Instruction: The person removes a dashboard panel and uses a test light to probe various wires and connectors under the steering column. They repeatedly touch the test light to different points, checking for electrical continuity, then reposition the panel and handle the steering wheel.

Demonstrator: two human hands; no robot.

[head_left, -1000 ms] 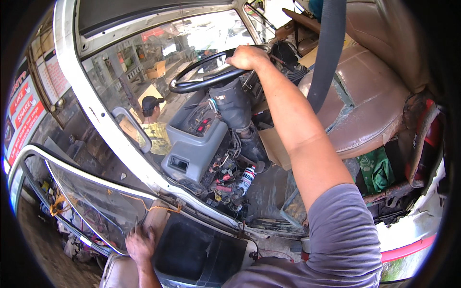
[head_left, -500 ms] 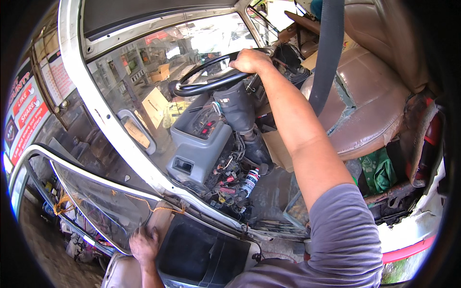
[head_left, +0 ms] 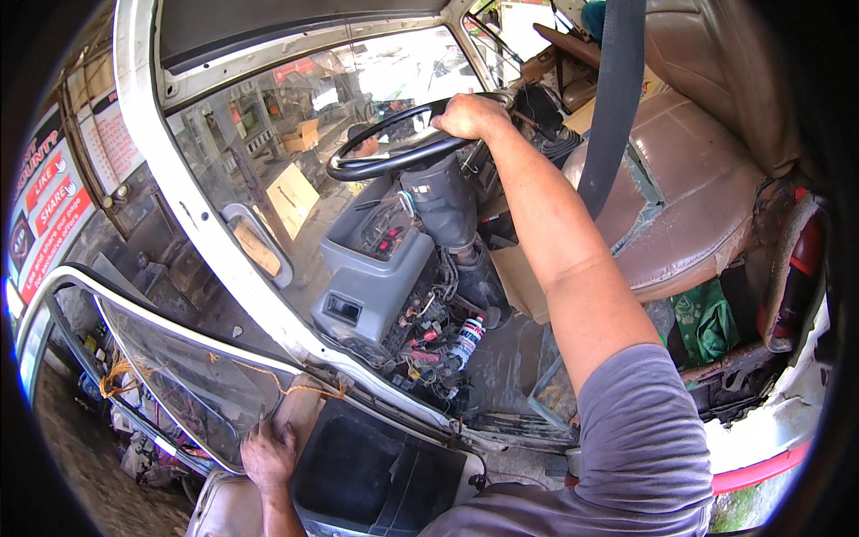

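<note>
My right hand (head_left: 472,117) is closed around the top of the black steering wheel (head_left: 385,167), with the arm stretched across the open doorway of a truck cab. Lower left, my left hand (head_left: 268,454) grips the upper edge of the open door (head_left: 300,413) beside its window glass; its fingertips are partly hidden. Under the wheel is the dark steering column (head_left: 441,206), next to a grey dashboard panel (head_left: 371,277) with red switches. Loose wiring (head_left: 420,336) hangs out below the panel. A white-and-blue spray can (head_left: 467,338) stands among the wires.
A torn brown seat (head_left: 689,188) fills the right side, crossed by a dark seat belt (head_left: 614,107). Green cloth (head_left: 702,322) lies beneath the seat. An orange cord (head_left: 309,389) runs along the door. Through the windshield, a person (head_left: 362,140) in a cap is visible.
A person's head now shows through the windshield behind the steering wheel, and a yellow patch behind the dashboard is gone. Both hands keep their places; the view has shifted slightly.
</note>
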